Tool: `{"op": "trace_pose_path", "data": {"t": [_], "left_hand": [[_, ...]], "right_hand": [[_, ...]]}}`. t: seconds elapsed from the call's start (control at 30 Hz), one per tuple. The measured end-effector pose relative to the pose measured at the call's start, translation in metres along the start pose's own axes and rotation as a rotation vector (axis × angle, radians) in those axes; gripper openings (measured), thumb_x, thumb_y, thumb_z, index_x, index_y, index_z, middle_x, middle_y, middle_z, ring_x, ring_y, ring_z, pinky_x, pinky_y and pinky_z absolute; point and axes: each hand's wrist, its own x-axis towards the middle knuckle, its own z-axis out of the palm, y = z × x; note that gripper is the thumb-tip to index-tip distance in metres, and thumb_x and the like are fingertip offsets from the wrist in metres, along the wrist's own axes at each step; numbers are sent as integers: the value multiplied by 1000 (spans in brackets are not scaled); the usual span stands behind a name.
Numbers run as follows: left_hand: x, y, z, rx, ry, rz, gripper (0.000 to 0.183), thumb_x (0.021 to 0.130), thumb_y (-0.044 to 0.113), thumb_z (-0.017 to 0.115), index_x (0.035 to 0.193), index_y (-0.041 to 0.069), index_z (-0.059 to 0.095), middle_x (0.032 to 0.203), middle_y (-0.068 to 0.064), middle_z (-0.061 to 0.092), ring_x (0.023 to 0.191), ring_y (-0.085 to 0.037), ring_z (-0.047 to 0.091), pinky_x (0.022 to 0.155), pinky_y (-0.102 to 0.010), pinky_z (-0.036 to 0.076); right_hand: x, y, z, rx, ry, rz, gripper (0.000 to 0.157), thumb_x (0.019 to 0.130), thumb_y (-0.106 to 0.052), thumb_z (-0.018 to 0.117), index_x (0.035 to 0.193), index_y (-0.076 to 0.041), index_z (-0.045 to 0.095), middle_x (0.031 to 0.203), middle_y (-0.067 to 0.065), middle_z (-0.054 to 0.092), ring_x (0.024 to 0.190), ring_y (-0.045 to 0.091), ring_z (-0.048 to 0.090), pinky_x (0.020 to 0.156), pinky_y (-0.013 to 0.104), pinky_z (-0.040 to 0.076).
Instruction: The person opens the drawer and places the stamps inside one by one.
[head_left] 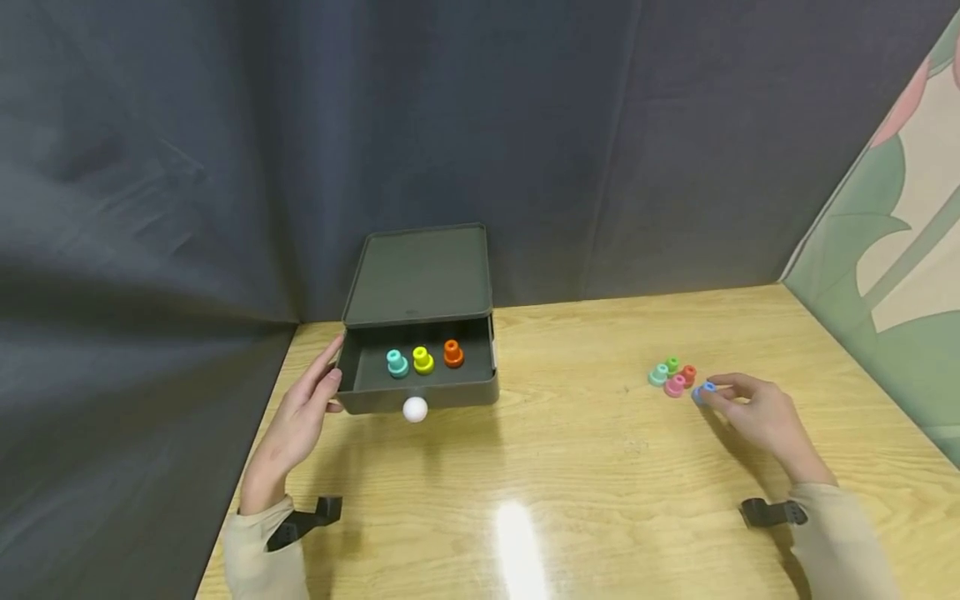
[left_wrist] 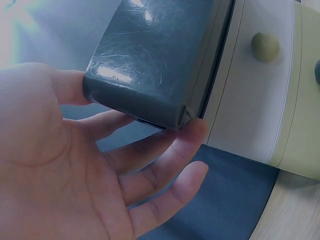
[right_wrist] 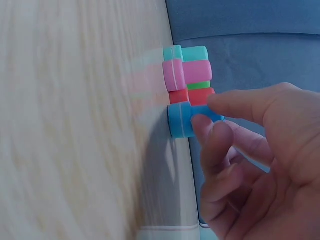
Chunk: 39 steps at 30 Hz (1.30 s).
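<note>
A blue stacking peg [head_left: 705,392] stands on the table at the right, wide end down. My right hand [head_left: 757,412] pinches its narrow upper part between thumb and index finger [right_wrist: 235,106]. Beside it cluster a mint peg [head_left: 659,374], a green peg [head_left: 672,365], a red peg [head_left: 688,376] and a pink peg [head_left: 675,386]. At the left, my left hand [head_left: 296,417] holds the left side of a pulled-out dark grey drawer [head_left: 420,396]; the thumb tip is hidden in the left wrist view. Inside stand a turquoise peg [head_left: 397,364], a yellow peg [head_left: 423,361] and an orange peg [head_left: 453,354].
The drawer belongs to a chest [head_left: 427,275] standing against dark curtains [head_left: 465,125]. A white knob [head_left: 415,409] sticks out from the drawer front. Below, the left wrist view shows a grey drawer front [left_wrist: 250,95] and a cream one [left_wrist: 305,115]. A patterned panel [head_left: 900,250] borders the wooden table [head_left: 570,467].
</note>
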Motion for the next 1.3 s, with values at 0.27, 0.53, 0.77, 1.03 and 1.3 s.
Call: {"op": "trace_pose_path", "data": {"t": [0.27,0.53,0.77,1.03,1.3], "left_hand": [[2,0,1,1,-9,-3,56,118,32,36,172,28,24,178,-9,21,132,-36,56,90,-21,54],[2,2,-1,-4,-4,2,56,118,31,36,172,28,24,178,-10,21,138,-38,51,90,-22,55],[2,1,0,-7,-8,7,56,118,31,37,172,26,24,178,-9,21,141,-38,50,92,-26,56],[2,1,-1,-4,-5,7,56,117,31,37,172,27,24,178,-9,21,140,-39,51,92,-27,57],[2,1,0,-12,-6,-1,56,117,31,37,172,28,24,178,-8,21,140,-38,50,91,-23,55]], "right_hand": [[-1,2,-4,16,-11,6,62,106,-47,64,143,2,62,128,33,70,96,36,74,68,32,53],[-2,-12,-9,38,30,-46,56,107,-43,64,139,3,65,123,33,72,68,13,71,60,28,54],[-3,-23,-13,20,71,-69,51,105,-42,67,133,1,70,120,28,74,72,10,69,60,26,53],[1,-43,-27,-6,118,-85,51,104,-45,68,131,-2,73,127,30,72,79,-7,59,59,24,51],[1,-67,-37,-9,126,-119,48,104,-43,69,131,-3,74,123,27,75,81,-4,62,60,23,51]]}}
